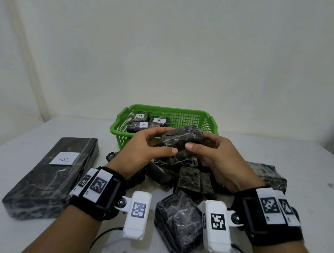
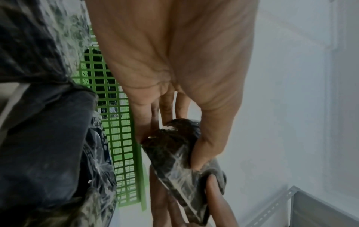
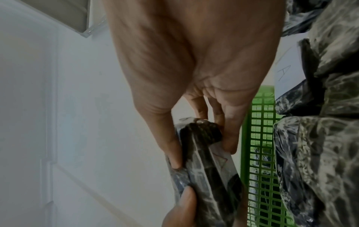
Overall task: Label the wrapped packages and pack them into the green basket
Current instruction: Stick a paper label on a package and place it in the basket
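Note:
Both hands hold one small dark wrapped package (image 1: pixel 182 139) above the table, just in front of the green basket (image 1: pixel 190 118). My left hand (image 1: pixel 153 143) grips its left end and my right hand (image 1: pixel 202 148) its right end, thumbs on the near face. The left wrist view shows the package (image 2: pixel 174 155) pinched between fingers and thumb; in the right wrist view the package (image 3: pixel 205 161) shows a white label on its underside. Three labelled packages (image 1: pixel 144 123) lie in the basket, marked A, A and B.
A long dark package with an A label (image 1: pixel 53 176) lies at the left. A heap of dark wrapped packages (image 1: pixel 190 180) sits under my hands, a larger one (image 1: pixel 178 221) near the front edge and another (image 1: pixel 267 171) at the right. The table's right side is bare.

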A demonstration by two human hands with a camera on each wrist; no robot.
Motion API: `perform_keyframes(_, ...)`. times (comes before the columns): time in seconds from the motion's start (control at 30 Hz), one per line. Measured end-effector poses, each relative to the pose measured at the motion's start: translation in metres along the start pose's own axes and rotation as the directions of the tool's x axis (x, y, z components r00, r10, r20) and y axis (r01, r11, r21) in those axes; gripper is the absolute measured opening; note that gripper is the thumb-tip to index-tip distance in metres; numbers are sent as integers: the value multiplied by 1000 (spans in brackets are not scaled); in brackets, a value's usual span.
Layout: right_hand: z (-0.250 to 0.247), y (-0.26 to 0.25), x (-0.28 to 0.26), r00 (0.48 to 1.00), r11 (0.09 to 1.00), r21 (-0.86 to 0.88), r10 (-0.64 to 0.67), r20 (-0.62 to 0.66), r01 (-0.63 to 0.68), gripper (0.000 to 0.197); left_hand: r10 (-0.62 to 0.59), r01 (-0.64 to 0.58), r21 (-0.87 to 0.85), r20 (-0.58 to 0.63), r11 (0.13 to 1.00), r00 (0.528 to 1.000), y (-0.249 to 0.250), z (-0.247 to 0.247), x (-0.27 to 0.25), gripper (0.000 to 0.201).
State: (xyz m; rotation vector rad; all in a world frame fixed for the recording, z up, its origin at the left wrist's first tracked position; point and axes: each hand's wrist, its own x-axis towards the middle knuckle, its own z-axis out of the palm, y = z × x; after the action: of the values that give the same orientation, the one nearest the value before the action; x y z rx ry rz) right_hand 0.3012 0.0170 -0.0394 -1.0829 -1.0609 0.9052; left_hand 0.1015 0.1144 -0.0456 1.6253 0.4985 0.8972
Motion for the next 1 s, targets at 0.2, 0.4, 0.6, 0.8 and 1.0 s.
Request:
perform_keyframes(0.2,4,-3,1,1000,994,107,-4,-25,7,76,61,-62,0,-125,998,990,-4,5,2,72)
perform_keyframes(0.4,10,-6,-6,998,997,-82,-18,-61,13,54,121,-110,111,-98,988,988,-5,5,0,81)
perform_keyframes(0.6,6,-9,-7,965,928,-269,-257,47,260,51,-33,34,-54,30,998,999,7,9,-4,69)
perform_keyframes(0.8,4,-14,-11,969,893,-387,-169,180,228,68,-27,25,-81,-13,996,1000,10,11,-2,51)
perform_keyframes(1.0,7,-11,-8,988,973,-232,30,151,6,88,59,-76,-185,-97,980,994,9,10,2,58)
